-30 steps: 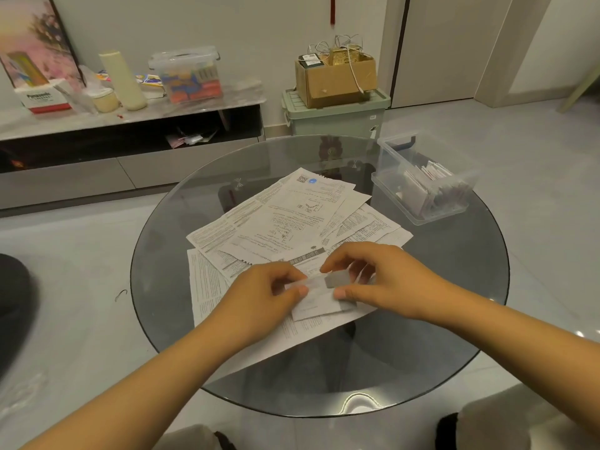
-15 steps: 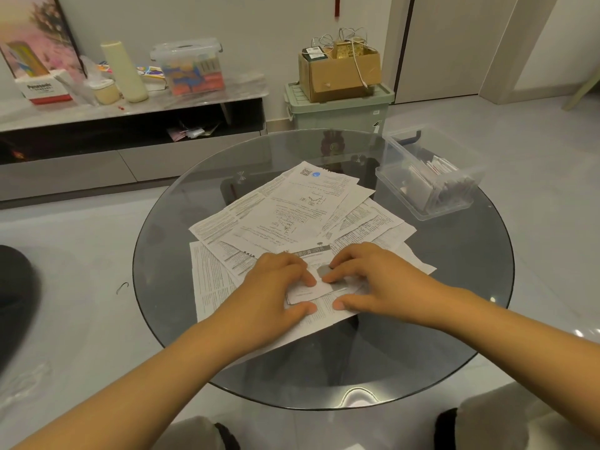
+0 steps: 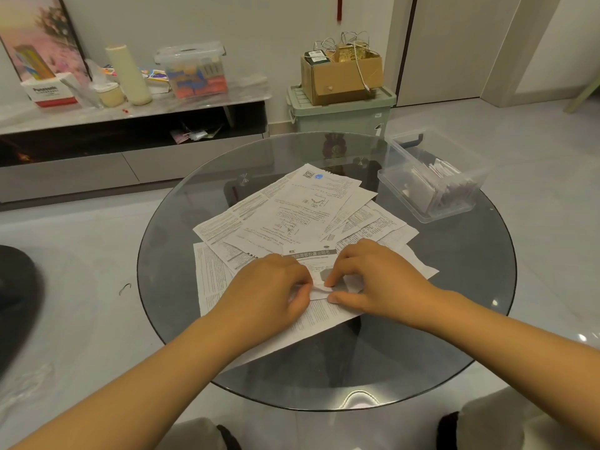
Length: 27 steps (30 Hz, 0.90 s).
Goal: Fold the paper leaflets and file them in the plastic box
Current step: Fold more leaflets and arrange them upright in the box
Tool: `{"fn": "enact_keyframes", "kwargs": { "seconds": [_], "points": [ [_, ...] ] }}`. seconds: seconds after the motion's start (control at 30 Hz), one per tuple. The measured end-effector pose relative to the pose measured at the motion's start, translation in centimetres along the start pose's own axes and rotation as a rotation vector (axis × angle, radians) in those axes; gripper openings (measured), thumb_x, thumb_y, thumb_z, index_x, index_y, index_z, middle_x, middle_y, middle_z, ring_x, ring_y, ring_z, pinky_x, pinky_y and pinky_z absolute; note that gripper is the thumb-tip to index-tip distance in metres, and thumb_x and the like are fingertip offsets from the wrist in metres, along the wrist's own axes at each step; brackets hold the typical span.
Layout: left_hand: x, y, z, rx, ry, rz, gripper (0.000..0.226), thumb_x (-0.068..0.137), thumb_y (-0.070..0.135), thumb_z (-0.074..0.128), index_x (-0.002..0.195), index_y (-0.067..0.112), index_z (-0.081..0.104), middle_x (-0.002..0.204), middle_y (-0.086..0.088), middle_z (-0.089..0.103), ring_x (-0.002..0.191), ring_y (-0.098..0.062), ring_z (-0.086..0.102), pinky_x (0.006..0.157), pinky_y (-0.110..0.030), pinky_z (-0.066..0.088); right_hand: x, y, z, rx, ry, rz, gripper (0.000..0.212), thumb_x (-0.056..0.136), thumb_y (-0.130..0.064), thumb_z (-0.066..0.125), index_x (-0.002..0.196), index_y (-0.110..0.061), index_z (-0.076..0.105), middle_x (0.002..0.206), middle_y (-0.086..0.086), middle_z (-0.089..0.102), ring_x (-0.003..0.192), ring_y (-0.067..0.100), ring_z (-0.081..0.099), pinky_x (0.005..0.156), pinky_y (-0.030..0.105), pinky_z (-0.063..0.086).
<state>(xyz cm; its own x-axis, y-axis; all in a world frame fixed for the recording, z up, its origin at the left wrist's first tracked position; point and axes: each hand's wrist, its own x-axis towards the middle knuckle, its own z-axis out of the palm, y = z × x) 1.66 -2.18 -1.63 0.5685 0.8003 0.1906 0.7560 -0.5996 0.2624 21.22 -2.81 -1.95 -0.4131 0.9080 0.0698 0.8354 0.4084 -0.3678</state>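
A: Where is the leaflet (image 3: 319, 289) you are folding?

B: It lies on the spread papers (image 3: 302, 219) at the near middle of the round glass bench (image 3: 454, 287), between your two hands. Only a small folded strip of it shows.

A: And your left hand (image 3: 269, 290)?

B: Its fingers curl down at the strip's left end, fingertips on the paper. Its grip looks like a pinch on that end, though your knuckles hide the thumb.

A: Your right hand (image 3: 376, 280)?

B: Its forefinger presses on the strip's top, and its thumb lies along the near edge, so it pinches the leaflet's right end. A grey patch of the paper shows just under that forefinger.

A: Where is the box (image 3: 431, 177)?

B: The box is clear plastic and stands open at the far right of the bench, well apart from your hands. Folded leaflets stand on edge inside it, packed toward its right half.

A: What else is on the bench?

B: Several unfolded printed sheets overlap one another, fanned out from your hands toward the far side.
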Motion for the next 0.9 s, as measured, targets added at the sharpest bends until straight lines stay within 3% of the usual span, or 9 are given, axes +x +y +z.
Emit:
{"fn": "enact_keyframes", "kwargs": {
  "seconds": [0.2,0.43,0.53,0.6,0.77,0.9],
  "points": [
    [0.0,-0.5,0.2,-0.018,-0.075,0.003,0.032,0.085,0.053,0.056,0.106,0.029,0.062,0.098,0.016,0.055,0.09,-0.003,0.045,0.081,-0.022,0.038,-0.1,-0.2,0.0,0.027,0.065,-0.053,0.019,0.089,-0.034,0.057,0.091,-0.022,0.071,0.089,-0.007,0.067,0.086,0.012,0.053,0.075,0.029,0.044],
    [0.1,0.1,-0.3,-0.168,-0.051,-0.133,0.009,0.091,0.037,0.053,0.092,0.03,0.058,0.088,0.012,0.061,0.082,-0.007,0.054,0.075,-0.027,0.046,0.0,-0.5,0.1,0.155,0.058,0.028,0.012,0.094,-0.031,0.048,0.095,-0.022,0.057,0.09,-0.002,0.063,0.081,0.013,0.054,0.074,0.035,0.046],
    [0.3,0.0,-0.2,-0.219,-0.026,-0.185,0.002,0.091,0.032,0.054,0.089,0.033,0.053,0.082,0.014,0.058,0.076,-0.006,0.053,0.069,-0.022,0.044,0.2,-0.5,0.3,0.17,0.095,0.058,0.015,0.093,-0.031,0.051,0.104,-0.024,0.056,0.094,-0.003,0.063,0.082,0.012,0.054,0.075,0.033,0.047],
    [0.4,-0.2,0.1,-0.231,-0.004,-0.209,0.007,0.091,0.029,0.055,0.096,0.032,0.053,0.087,0.015,0.055,0.076,-0.004,0.049,0.069,-0.017,0.038,0.5,-0.5,0.4,0.19,0.115,0.089,0.021,0.092,-0.03,0.053,0.113,-0.025,0.054,0.094,-0.004,0.062,0.082,0.011,0.053,0.076,0.032,0.047],
    [0.7,-0.6,0.8,-0.209,-0.032,-0.247,0.039,0.092,0.028,0.056,0.128,0.029,0.044,0.124,0.008,0.049,0.089,-0.006,0.043,0.085,-0.019,0.038,1.6,-0.5,1.1,0.233,0.148,0.154,0.037,0.089,-0.026,0.059,0.124,-0.03,0.049,0.086,-0.004,0.058,0.08,0.01,0.052,0.077,0.031,0.047],
    [0.8,-0.9,1.1,-0.191,-0.043,-0.255,0.048,0.092,0.029,0.057,0.136,0.029,0.038,0.131,0.005,0.042,0.104,-0.01,0.045,0.092,-0.021,0.037,2.1,-0.5,1.7,0.148,0.152,0.152,0.042,0.089,-0.03,0.058,0.129,-0.037,0.047,0.082,-0.015,0.047,0.088,0.007,0.043,0.079,0.027,0.042]
  ]
}}
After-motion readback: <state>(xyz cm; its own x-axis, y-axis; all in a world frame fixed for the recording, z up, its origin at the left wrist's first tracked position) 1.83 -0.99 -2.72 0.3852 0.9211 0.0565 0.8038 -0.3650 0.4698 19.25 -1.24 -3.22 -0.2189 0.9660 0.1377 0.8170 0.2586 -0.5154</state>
